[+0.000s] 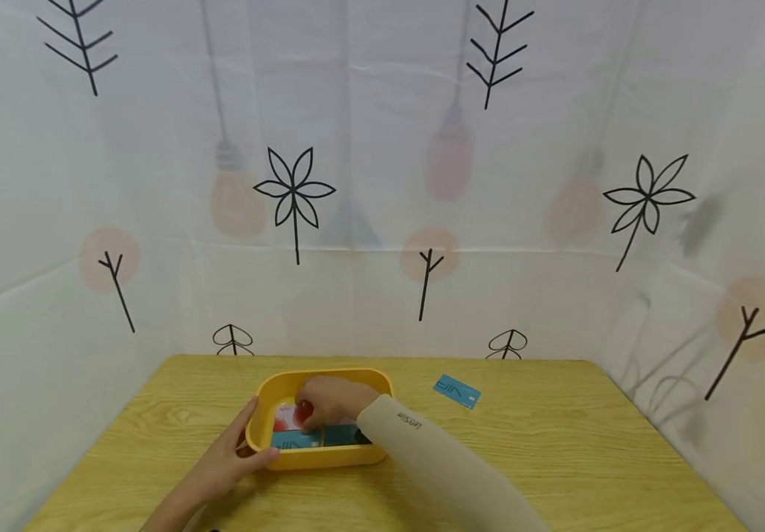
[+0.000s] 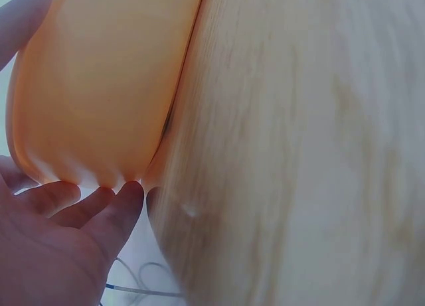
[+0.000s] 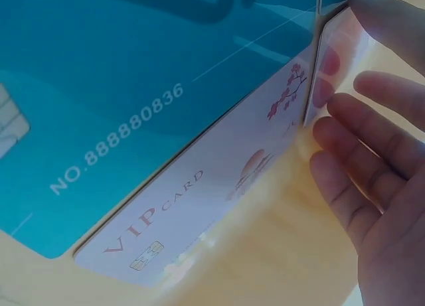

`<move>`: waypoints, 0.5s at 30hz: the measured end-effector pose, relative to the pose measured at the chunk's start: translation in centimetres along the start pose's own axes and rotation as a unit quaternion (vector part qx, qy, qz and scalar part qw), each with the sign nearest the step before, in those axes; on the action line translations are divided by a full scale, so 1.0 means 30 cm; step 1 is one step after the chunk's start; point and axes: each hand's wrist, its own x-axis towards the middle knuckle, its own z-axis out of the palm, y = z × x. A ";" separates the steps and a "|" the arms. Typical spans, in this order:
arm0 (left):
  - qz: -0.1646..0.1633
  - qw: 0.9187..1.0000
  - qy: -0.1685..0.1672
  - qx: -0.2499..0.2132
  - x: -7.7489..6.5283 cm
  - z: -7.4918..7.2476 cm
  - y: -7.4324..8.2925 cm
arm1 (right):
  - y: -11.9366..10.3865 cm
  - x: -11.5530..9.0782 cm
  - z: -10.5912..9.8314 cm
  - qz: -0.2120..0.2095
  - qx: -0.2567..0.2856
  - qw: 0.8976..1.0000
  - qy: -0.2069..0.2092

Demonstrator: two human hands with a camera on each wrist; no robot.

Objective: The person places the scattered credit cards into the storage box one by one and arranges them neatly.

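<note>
A yellow plastic tub [image 1: 318, 459] stands on the table with several cards in it. My left hand [image 1: 222, 458] holds the tub's left end, thumb at the front rim and fingers against the outer wall [image 2: 99, 74]. My right hand [image 1: 332, 403] reaches down inside, over a white card with red circles [image 1: 282, 421]. In the right wrist view the thumb touches that card [image 3: 327, 70] and loosely bent fingertips are beside it. A teal card [image 1: 296, 440] lies nearer the front, and a white VIP card [image 3: 179, 216] lies beside a teal one [image 3: 133, 74].
Another teal card [image 1: 457, 391] lies on the wooden table [image 1: 555, 443], right of the tub. A white patterned curtain [image 1: 369, 295] rises behind the table and along both sides. My right sleeve [image 1: 449, 465] crosses over the tub's front right corner.
</note>
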 end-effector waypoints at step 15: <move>0.001 1.000 0.002 -0.006 -0.005 0.006 0.002 | 0.008 -0.003 0.006 0.015 0.025 1.000 -0.001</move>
